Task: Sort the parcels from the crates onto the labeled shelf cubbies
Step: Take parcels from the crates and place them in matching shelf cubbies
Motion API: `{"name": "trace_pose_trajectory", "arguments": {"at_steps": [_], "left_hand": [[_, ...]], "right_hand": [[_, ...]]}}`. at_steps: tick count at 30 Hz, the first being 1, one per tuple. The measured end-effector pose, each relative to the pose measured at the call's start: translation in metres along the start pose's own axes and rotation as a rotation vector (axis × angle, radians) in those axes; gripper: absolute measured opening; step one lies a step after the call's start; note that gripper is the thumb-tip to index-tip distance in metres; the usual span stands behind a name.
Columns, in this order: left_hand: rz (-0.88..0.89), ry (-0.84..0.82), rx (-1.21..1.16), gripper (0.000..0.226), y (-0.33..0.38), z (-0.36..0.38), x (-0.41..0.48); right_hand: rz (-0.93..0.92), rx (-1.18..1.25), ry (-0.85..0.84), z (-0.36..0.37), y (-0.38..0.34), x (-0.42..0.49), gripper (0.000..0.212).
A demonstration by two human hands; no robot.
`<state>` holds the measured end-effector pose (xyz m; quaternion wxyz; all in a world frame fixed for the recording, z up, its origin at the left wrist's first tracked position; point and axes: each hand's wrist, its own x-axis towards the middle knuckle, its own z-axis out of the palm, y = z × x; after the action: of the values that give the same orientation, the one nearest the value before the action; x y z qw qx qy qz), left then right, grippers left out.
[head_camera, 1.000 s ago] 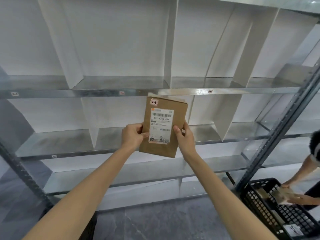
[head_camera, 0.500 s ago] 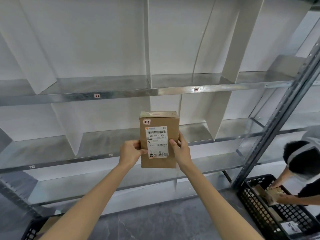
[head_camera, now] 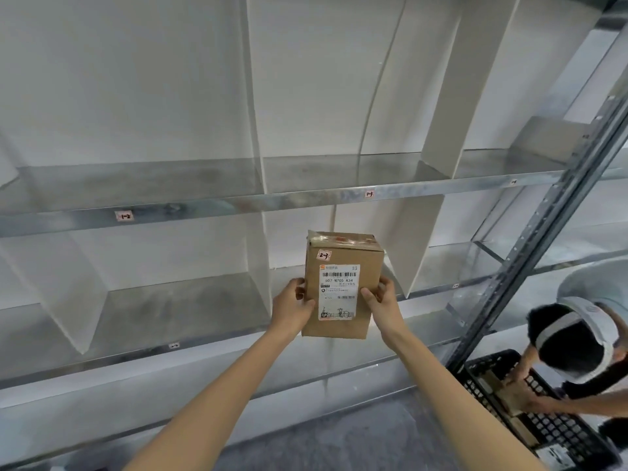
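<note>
- Brown cardboard parcel (head_camera: 343,317) held upright in the air in front of the shelf rack, not resting on any shelf.
- Left hand (head_camera: 292,309) grips the parcel's left edge, thumb on the front face, fingers curled behind.
- Right hand (head_camera: 382,307) grips the right edge the same way, thumb touching the white shipping label (head_camera: 338,292).
- Small handwritten sticker (head_camera: 324,255) at the parcel's top left starts "2-"; second digit unclear.
- Clear tape across the parcel top.
- Metal shelf edge (head_camera: 204,209) above the parcel carries tag "1-2" (head_camera: 124,216) to the left and another tag (head_camera: 369,194) just above the parcel.
- White dividers (head_camera: 416,246) split the shelves into cubbies; the ones in view hold nothing.
- Lower right: second person (head_camera: 574,348) bends over a black crate (head_camera: 557,433) on the floor, both hands on a brown parcel inside (head_camera: 509,396).
</note>
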<state>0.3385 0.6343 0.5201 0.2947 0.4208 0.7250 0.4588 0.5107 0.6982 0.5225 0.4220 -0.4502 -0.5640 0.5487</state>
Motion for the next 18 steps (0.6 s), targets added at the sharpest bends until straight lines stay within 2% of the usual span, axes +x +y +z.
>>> {"name": "trace_pose_trajectory", "arguments": {"at_steps": [2, 7, 14, 18], "left_hand": [[0.007, -0.025, -0.006, 0.052, 0.002, 0.009, 0.003], [-0.001, -0.064, -0.097, 0.056, -0.004, 0.027, 0.014], [-0.134, 0.002, -0.188, 0.048, 0.003, 0.039, 0.05], [-0.178, 0.122, -0.207, 0.047, 0.003, 0.044, 0.076]], "right_hand": [[0.028, 0.004, 0.006, -0.004, 0.008, 0.01, 0.043], [0.028, -0.082, 0.025, -0.007, 0.016, 0.039, 0.045], [0.023, -0.137, -0.16, 0.0, 0.012, 0.083, 0.044], [0.024, -0.194, -0.338, 0.004, 0.01, 0.11, 0.046]]}}
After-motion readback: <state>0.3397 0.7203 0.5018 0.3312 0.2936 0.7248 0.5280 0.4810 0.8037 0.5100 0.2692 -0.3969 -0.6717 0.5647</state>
